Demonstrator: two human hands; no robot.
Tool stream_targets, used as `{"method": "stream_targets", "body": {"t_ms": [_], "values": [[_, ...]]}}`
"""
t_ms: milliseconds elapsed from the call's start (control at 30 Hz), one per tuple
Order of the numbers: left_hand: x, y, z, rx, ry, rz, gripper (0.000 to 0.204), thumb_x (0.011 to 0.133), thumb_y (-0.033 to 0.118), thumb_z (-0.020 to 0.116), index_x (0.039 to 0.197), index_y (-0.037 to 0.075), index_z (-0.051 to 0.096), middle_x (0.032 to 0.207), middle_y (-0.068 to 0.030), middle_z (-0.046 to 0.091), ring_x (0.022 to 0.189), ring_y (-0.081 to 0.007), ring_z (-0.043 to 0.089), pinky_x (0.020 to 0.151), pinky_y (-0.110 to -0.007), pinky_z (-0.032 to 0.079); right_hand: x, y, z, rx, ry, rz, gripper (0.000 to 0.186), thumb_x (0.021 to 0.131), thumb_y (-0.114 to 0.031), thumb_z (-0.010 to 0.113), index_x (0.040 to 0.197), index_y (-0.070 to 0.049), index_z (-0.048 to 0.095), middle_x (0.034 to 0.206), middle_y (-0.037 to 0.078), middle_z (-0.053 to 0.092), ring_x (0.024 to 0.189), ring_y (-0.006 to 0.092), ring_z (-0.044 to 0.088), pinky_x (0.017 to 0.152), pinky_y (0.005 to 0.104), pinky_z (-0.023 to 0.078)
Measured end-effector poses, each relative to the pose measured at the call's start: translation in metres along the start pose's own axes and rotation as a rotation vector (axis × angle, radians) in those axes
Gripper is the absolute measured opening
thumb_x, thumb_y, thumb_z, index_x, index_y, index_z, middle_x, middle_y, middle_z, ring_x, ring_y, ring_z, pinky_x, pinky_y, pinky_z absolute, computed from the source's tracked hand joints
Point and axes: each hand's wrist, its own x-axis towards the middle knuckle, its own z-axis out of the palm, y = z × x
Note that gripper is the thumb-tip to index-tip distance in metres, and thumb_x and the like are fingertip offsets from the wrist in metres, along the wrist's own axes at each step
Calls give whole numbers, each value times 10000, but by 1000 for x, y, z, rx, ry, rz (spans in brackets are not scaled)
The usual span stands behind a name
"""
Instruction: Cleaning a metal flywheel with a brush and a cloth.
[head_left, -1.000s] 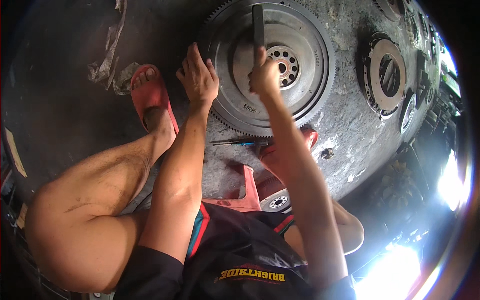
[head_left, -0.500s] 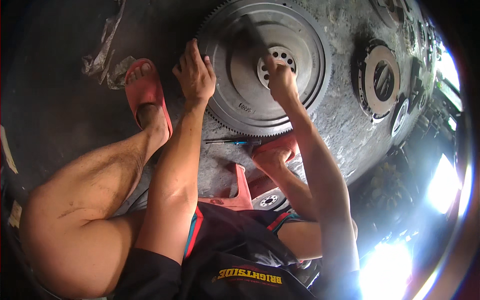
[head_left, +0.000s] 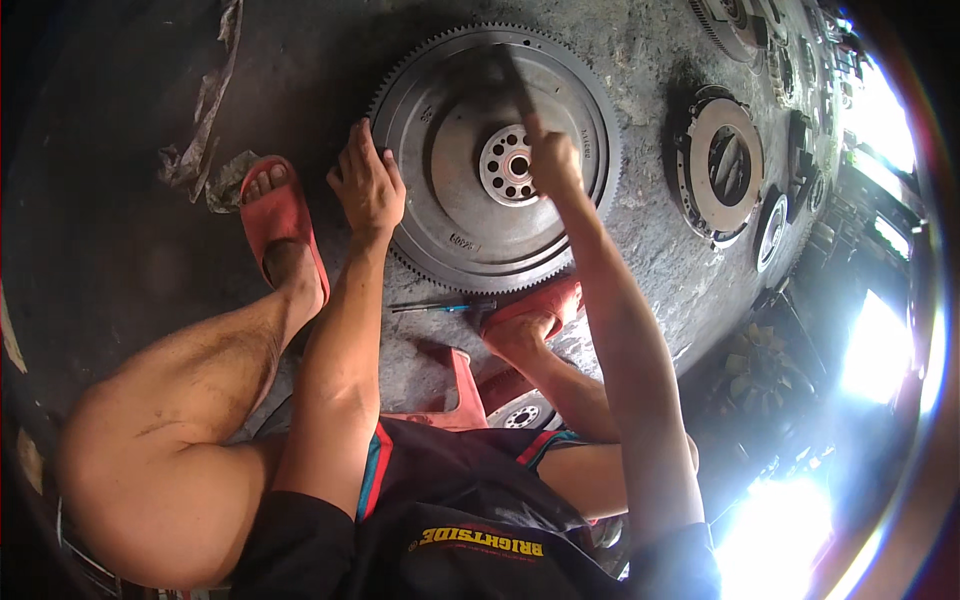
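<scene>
A large grey flywheel (head_left: pixel 455 215) with a toothed rim lies flat on the floor in front of me; holes ring its paler hub (head_left: pixel 497 180). My left hand (head_left: pixel 368 188) rests at the left rim, its fingers stretched out along the teeth. Just right of the hub, my right hand (head_left: pixel 557 163) is closed round the end of a long dark hand tool (head_left: pixel 513 80). Motion blurs that tool, so its exact kind is unclear; it reaches over the far part of the disc.
A slim blue-and-black tool (head_left: pixel 445 307) lies by the near rim, beside my red-sandalled right foot (head_left: pixel 525 325). At right are a clutch pressure plate (head_left: pixel 722 165) and a smaller disc (head_left: pixel 772 232). Below sits a red stool (head_left: pixel 460 405). A torn strip (head_left: pixel 205 120) lies at left.
The whole view has shifted, so the flywheel appears lower and further left. Over the disc, my right hand has moved rightward with the tool, uncovering the hub. My left hand remains at the rim.
</scene>
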Motion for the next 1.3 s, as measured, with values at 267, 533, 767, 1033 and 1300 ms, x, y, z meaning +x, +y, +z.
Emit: {"method": "stream_targets", "body": {"t_ms": [267, 533, 767, 1033, 1300], "values": [[1, -7, 0, 43, 25, 23, 577, 942, 218, 519, 1460, 86, 300, 1422, -127, 456, 1218, -292, 507, 942, -512, 364, -62, -4, 42, 87, -290, 170, 691, 992, -556, 396, 953, 83, 658, 749, 294, 657, 720, 411, 697, 624, 497, 551], [5, 11, 4, 12, 1, 13, 545, 976, 226, 473, 1474, 106, 287, 1437, -125, 444, 1225, -316, 502, 960, -519, 360, 1, 36, -15, 123, -69, 50, 688, 964, -597, 434, 931, 39, 694, 795, 249, 674, 638, 351, 700, 568, 441, 569], [-1, -5, -5, 61, 6, 11, 543, 975, 240, 461, 1466, 85, 291, 1430, -135, 447, 1138, -316, 540, 911, -513, 384, -51, 167, -27, 602, -113, 412, 711, 959, -645, 385, 642, -23, 523, 506, 83, 487, 391, 217, 513, 364, 371, 441], [0, 0, 1, 78, 3, 40, 536, 978, 249, 447, 1466, 81, 303, 1434, -150, 442, 1169, -337, 528, 915, -529, 392, -108, 159, 6, 592, 331, 160, 538, 961, -251, 578, 1437, -170, 341, 784, 85, 609, 596, 154, 553, 506, 330, 461], [0, 3, 7, 72, 50, 68, 542, 958, 239, 475, 1450, 73, 319, 1398, -189, 457, 1216, -353, 503, 911, -533, 403, -93, 114, 36, 470, 540, -109, 555, 978, -149, 466, 1508, -194, 310, 1353, 258, 499, 1162, 408, 564, 904, 423, 511]]}}
